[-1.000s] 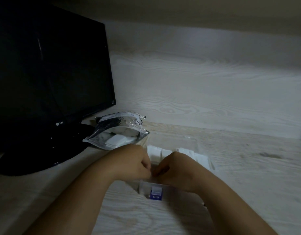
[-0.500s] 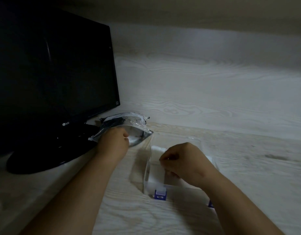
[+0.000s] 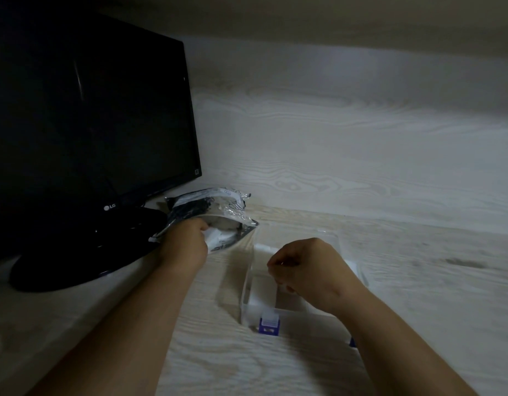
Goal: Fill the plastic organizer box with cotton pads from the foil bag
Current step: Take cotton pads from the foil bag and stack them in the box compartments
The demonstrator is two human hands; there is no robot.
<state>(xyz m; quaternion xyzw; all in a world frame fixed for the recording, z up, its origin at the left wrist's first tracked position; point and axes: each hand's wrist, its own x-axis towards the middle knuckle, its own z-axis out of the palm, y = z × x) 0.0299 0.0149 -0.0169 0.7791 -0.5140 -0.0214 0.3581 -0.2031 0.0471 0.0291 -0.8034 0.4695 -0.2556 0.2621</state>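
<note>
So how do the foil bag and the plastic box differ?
The foil bag is shiny and crumpled; the plastic box is clear and straight-walled. The left hand is at the bag's mouth; the right hand is over the box. Both hold white pads.

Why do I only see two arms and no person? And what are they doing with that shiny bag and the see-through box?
The camera sits on the person's head and looks down, so you see only their own arms above the desk. The left hand reaches into the open mouth of the shiny bag, where white cotton pads show. Its fingertips are hidden, so I can't tell whether it has grabbed one. The right hand hovers with curled fingers over the clear box, which has a purple clasp in front and more pads at its far end. Whether that hand holds anything is hidden too. On the left stands a dark monitor.
</note>
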